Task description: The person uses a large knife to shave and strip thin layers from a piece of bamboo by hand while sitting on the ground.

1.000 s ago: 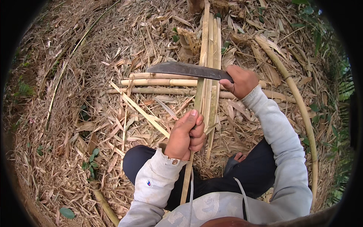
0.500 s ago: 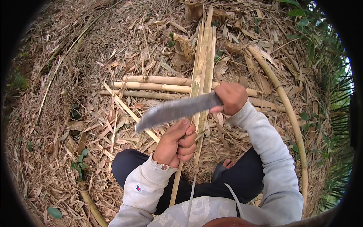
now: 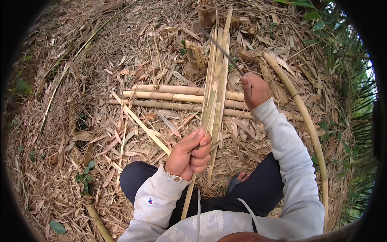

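My left hand (image 3: 191, 155) is closed around a long split bamboo strip (image 3: 188, 200), thumb on top. The strip's lower end reaches my lap, and its upper part runs away from me over the other strips. My right hand (image 3: 256, 92), farther forward and to the right, grips a machete (image 3: 223, 52) whose handle is hidden in the fist. Its blade shows nearly edge-on as a thin dark line pointing up and left, above the strips. Several pale split bamboo strips (image 3: 225, 36) lie lengthwise in front of me, across three round bamboo poles (image 3: 161, 96).
Cut stumps (image 3: 196, 56) stand at the far ends of the strips. A long curved bamboo pole (image 3: 305, 111) lies along the right side. One loose pale strip (image 3: 142, 124) slants left of my left hand. Dry leaves and shavings (image 3: 96, 137) cover the ground; green plants edge the right.
The machete has swung from lying across above my left hand to pointing forward and left, turned edge-on. My right hand moved slightly forward and right. My left hand keeps its hold, almost unmoved.
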Demonstrator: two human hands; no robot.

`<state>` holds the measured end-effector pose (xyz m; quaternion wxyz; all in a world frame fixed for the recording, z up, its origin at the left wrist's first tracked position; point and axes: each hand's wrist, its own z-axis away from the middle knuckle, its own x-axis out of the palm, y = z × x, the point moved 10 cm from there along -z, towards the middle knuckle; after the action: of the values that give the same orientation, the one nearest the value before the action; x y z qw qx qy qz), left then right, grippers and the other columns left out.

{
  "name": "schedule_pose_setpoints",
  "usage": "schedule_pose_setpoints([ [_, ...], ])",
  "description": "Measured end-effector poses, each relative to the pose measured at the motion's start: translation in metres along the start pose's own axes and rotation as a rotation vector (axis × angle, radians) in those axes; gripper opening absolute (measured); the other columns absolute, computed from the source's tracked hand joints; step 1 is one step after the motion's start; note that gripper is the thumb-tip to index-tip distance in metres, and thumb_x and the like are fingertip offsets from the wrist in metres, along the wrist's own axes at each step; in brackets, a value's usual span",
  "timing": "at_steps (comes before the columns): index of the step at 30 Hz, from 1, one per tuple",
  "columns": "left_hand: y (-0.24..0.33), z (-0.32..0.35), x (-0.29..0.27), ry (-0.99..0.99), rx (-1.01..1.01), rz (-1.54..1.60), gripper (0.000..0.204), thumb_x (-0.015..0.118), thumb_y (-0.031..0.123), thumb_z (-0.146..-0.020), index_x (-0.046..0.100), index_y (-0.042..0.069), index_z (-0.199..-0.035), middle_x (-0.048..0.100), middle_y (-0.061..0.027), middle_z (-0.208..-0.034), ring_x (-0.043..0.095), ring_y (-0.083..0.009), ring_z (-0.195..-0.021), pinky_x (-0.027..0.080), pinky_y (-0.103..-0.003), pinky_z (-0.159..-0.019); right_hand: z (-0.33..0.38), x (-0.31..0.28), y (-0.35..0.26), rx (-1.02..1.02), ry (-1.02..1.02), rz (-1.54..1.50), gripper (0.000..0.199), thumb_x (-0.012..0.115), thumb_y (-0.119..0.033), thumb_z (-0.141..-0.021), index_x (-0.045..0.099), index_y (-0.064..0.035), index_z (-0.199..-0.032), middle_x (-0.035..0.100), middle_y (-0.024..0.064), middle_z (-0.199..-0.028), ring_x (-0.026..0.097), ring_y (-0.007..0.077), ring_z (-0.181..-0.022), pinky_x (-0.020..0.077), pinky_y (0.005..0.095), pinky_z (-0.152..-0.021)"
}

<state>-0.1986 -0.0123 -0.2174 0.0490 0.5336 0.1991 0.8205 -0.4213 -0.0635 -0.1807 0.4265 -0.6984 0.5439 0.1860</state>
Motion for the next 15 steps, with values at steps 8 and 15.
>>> schedule_pose_setpoints([
  [8,0.007,-0.004,-0.004,0.022,0.023,-0.033,0.029,0.033,0.032,-0.105,0.039,0.012,-0.084,0.024,0.0064,-0.059,0.016,-0.004,-0.042,0.011,-0.022,-0.036,-0.001,0.009,-0.007,-0.13,0.047,0.048,0.054,0.053,-0.061,-0.089,0.058,-0.0079,-0.082,0.053,0.0104,-0.067,0.061,0.0289,-0.058,0.0484,0.0389,-0.051],
  [15,0.024,0.001,-0.016,0.09,0.096,-0.176,0.029,0.035,0.032,-0.105,0.044,0.011,-0.087,0.028,0.0056,-0.058,0.019,-0.0042,-0.042,0.017,-0.021,-0.037,0.018,0.046,0.094,0.737,0.012,-0.631,0.064,0.04,-0.065,-0.094,0.05,-0.0065,-0.071,0.037,0.0015,-0.051,0.043,0.0145,-0.041,0.0356,0.028,-0.041],
])
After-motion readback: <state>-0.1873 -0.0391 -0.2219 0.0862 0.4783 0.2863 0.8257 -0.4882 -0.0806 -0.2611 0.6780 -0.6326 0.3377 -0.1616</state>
